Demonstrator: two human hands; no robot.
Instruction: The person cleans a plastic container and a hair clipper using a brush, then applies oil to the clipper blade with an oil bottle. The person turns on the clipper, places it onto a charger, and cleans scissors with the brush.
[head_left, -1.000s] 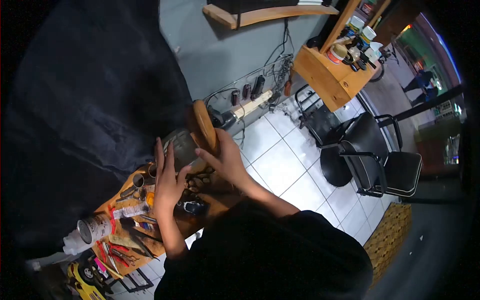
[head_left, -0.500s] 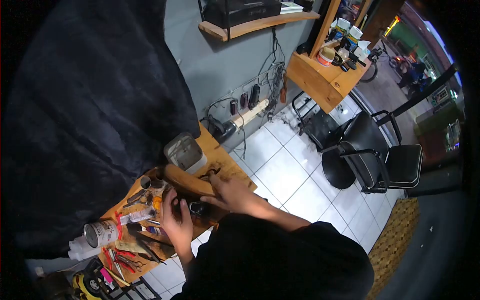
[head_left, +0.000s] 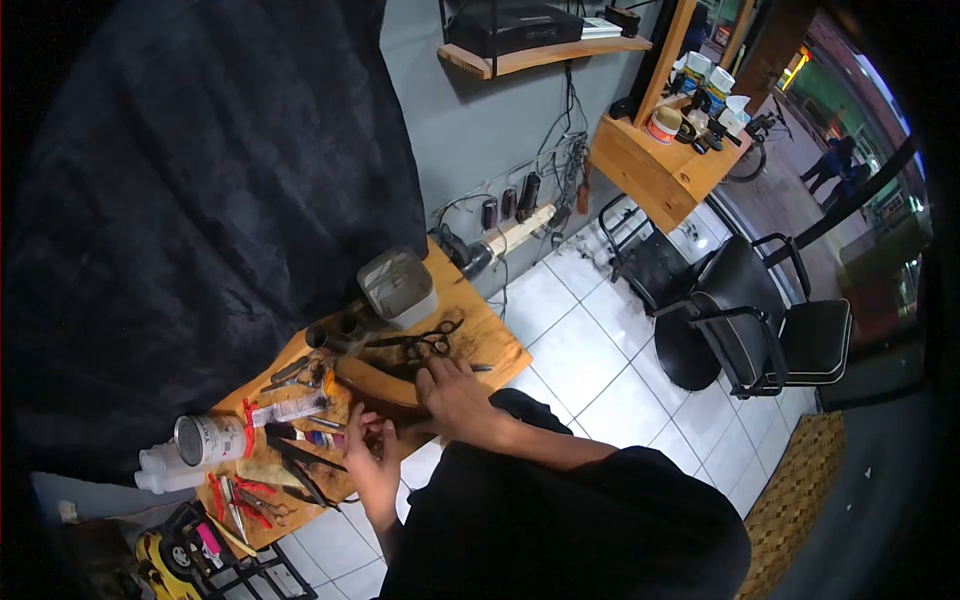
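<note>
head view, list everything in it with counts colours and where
table: one, light brown, lower centre-left
curved wooden object: one, brown, between the hands
scissors: at least one pair, dark, above right hand
container: one, greyish, table's far end
tin: one, pale, table's left
bottles: count unclear, white, beside tin
small tools: several, some red, table
toy car: one, yellow, bottom left
cloth: one, black, upper left
shelf: one, brown, top centre
counter: one, brown, upper right
jars: several, mixed, on counter
chair: at least one, black, right
mat: one, tan, lower right
left hand: one, bare, table's near edge
right hand: one, bare, by wooden object's end
</note>
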